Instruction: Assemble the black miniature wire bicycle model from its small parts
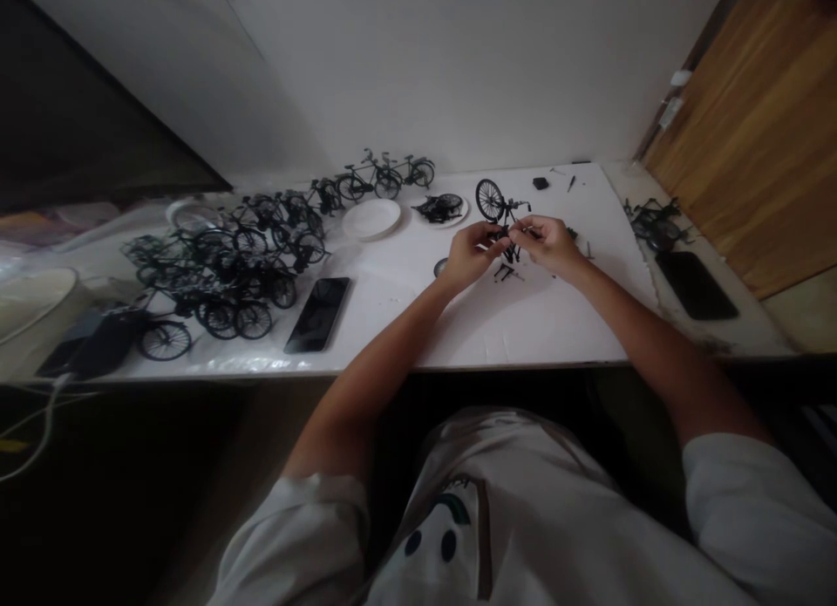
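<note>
A black miniature bicycle [490,201] is held up over the white board [542,327], its spoked wheel raised toward the wall. My left hand [472,253] closes its fingers on the frame from the left. From the right, my right hand [550,244] pinches at the same bicycle near its middle; the fingertips of both hands almost meet and hide that part. Below them, small black parts [508,273] lie on the board. The edge of a round piece [441,266] shows beside my left wrist.
Many finished-looking miniature bicycles [222,266] crowd the left. A white plate [371,220] and a dish with black parts [439,209] stand behind. Phones lie left [318,315] and right [696,285]. A small black block [540,183] sits at the back. A wooden panel [751,135] borders the right.
</note>
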Motion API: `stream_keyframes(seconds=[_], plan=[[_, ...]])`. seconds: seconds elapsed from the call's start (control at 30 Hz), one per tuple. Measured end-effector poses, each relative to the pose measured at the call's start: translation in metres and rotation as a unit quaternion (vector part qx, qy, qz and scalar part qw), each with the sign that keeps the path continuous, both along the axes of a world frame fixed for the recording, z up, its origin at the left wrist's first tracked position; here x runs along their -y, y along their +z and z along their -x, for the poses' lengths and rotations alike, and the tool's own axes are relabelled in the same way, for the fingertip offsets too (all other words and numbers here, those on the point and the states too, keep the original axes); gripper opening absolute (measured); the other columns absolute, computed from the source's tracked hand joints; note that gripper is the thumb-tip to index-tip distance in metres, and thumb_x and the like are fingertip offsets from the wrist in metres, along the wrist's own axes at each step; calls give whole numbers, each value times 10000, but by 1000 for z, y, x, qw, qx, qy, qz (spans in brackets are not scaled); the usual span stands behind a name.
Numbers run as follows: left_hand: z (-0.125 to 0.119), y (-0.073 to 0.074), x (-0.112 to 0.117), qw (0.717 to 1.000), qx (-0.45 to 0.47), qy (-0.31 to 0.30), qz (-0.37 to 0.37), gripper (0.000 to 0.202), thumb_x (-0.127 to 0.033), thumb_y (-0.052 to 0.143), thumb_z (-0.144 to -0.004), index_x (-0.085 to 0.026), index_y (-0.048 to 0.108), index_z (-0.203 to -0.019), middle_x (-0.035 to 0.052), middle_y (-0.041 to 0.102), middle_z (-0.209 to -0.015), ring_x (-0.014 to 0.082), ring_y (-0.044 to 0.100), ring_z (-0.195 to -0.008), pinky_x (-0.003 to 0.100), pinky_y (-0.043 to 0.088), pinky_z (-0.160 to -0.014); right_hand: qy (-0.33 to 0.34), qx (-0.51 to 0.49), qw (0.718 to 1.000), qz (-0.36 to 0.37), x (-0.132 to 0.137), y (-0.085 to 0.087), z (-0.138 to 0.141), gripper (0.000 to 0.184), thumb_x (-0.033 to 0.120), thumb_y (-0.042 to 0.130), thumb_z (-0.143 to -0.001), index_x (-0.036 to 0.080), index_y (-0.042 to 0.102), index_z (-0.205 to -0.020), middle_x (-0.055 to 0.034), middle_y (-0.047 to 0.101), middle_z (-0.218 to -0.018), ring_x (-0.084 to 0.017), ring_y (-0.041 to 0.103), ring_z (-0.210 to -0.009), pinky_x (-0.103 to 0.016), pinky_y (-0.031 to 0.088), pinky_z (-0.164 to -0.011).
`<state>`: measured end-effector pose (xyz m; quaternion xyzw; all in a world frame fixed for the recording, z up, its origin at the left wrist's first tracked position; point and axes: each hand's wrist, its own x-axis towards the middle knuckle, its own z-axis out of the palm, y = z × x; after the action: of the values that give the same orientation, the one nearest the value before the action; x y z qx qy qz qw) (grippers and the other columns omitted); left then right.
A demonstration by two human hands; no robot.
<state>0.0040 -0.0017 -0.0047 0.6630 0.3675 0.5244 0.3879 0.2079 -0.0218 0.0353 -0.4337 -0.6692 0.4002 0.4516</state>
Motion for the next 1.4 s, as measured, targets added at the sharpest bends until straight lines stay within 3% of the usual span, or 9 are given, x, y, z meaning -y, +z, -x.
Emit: stream_keyframes(seconds=[0.17, 0.57, 0.77, 0.87, 1.2, 1.4], plan=[[-1, -1, 1, 1000, -7, -1, 1, 442, -528, 938, -836, -169, 761, -1024, 71, 778, -894, 125, 692, -712, 218, 532, -588, 8, -2, 1000, 3, -4, -4, -2, 495, 653, 875, -799, 209, 739, -971, 71, 474, -642, -92, 330, -547, -261, 271, -490], [2, -2, 0, 1000, -16, -13, -2, 476, -566, 920, -849, -163, 753, -1039, 78, 780, -904, 124, 685, -710, 228, 540, -616, 20, -6, 999, 33, -4, -5, -2, 537, 693, 882, -790, 213, 733, -979, 40, 570, -676, -99, 395, -529, -278, 319, -495], [3, -1, 1, 999, -38, -11, -16, 505, -586, 922, -836, -154, 768, -1047, 90, 795, -916, 126, 676, -713, 225, 519, -609, 20, 44, 998, -49, -2, -2, -3, 486, 663, 818, -848, 205, 738, -991, -46, 703, -858, -184, 611, -767, -337, 523, -725], [3, -1, 1, 998, -52, -12, -30, 510, -597, 913, -845, -152, 775, -1052, 99, 805, -931, 132, 679, -724, 230, 521, -621, 28, 49, 996, -65, -1, -2, -4, 449, 630, 799, -866, 208, 721, -996, -66, 733, -945, -206, 661, -856, -367, 554, -830], [4, -2, 1, 997, -72, 4, -40, 464, -559, 883, -886, -158, 792, -1100, 101, 807, -934, 142, 701, -745, 231, 533, -636, 6, 63, 997, -47, 3, 3, -2, 396, 585, 773, -893, 213, 679, -994, -47, 707, -894, -205, 652, -836, -342, 540, -779], [4, -3, 0, 998, -52, -1, -31, 453, -567, 881, -887, -166, 784, -1076, 103, 807, -949, 144, 710, -744, 230, 540, -619, 10, 62, 997, -43, 4, 7, -2, 348, 527, 791, -897, 209, 672, -971, -53, 698, -910, -217, 674, -888, -371, 572, -852]])
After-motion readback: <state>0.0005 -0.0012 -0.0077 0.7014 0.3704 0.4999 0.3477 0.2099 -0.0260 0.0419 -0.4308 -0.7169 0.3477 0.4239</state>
